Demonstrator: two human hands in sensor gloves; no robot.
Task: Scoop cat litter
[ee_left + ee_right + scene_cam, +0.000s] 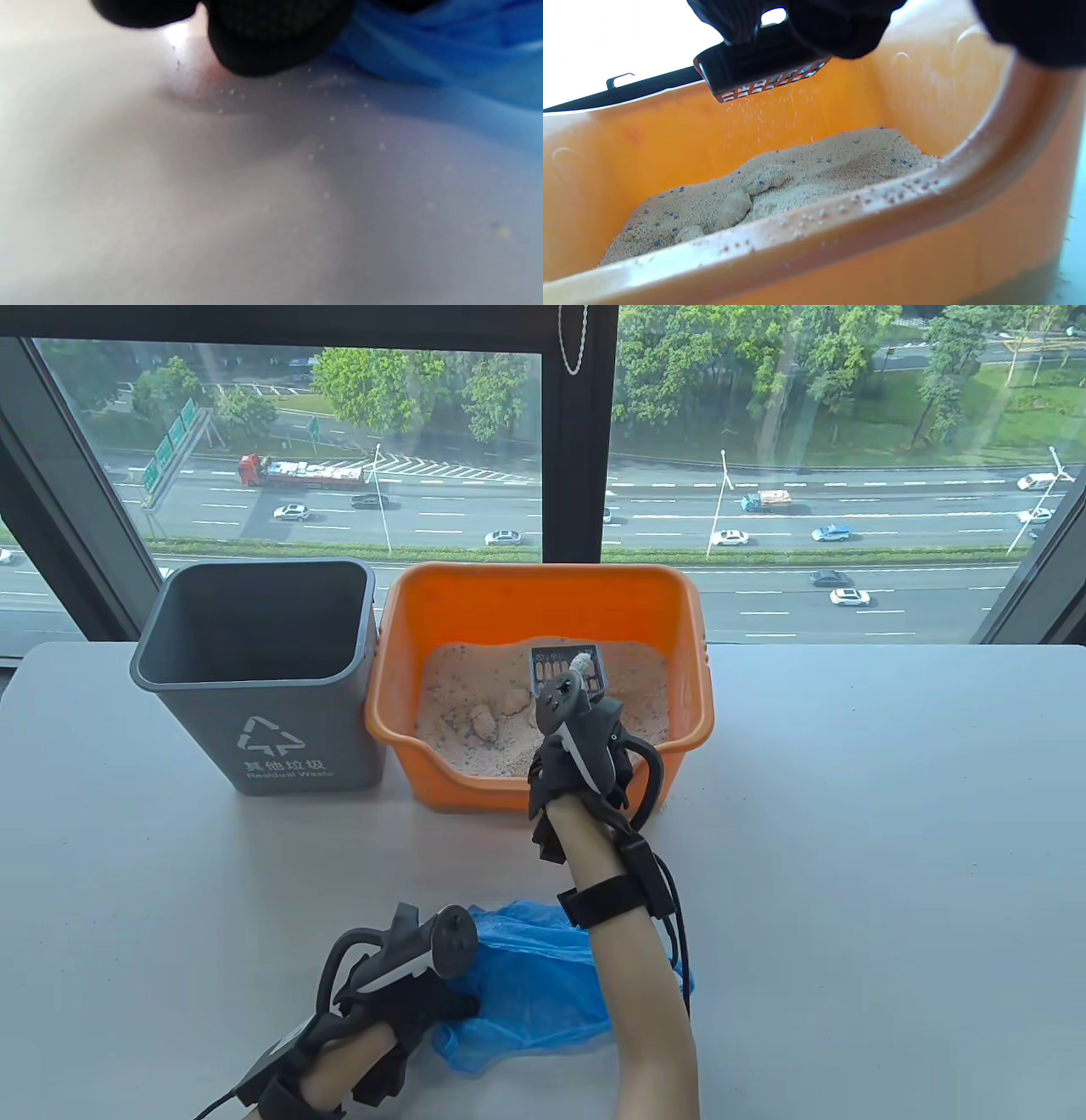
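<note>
White tabletop (pixel 848 814) before a window overlooking a highway. Right hand (pixel 585 746) grips a dark slotted scoop (pixel 567 668) raised above the litter (pixel 475 704) in the orange tub (pixel 543 594) at the tabletop's far edge; grains sift down through the slots. Left hand (pixel 399 984), fingers loosely curled, rests on a blue plastic bag (pixel 534 984) at the near edge. Grey waste bin (pixel 259 670) stands just left of the tub.

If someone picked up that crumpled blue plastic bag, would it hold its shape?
Probably not. The blue plastic bag lies wrinkled and see-through thin, so it is likely floppy and light. The left hand rests at its edge, perhaps keeping it from sliding.
</note>
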